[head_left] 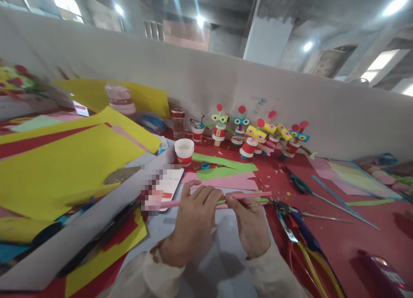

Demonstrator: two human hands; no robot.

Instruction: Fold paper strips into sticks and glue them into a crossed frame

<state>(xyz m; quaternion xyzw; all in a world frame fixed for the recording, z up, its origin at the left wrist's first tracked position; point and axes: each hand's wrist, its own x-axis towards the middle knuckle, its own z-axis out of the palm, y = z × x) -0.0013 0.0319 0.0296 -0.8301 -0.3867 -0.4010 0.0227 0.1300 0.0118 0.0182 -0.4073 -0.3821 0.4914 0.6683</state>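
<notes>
A pink paper strip and a green paper strip run side by side across the middle of the view. My left hand lies over them with its fingers bent down around the strips. Close on its right, my right hand pinches the same strips between thumb and fingers. Their right ends stick out past my right hand. Beneath both hands is a pale grey sheet. Pink paper pieces and green paper pieces lie just beyond my fingers.
A phone and a paper cup stand left of centre. Several paper-cup figures line the wall. On the right are scissors, pliers and a purple device. Yellow sheets cover the left.
</notes>
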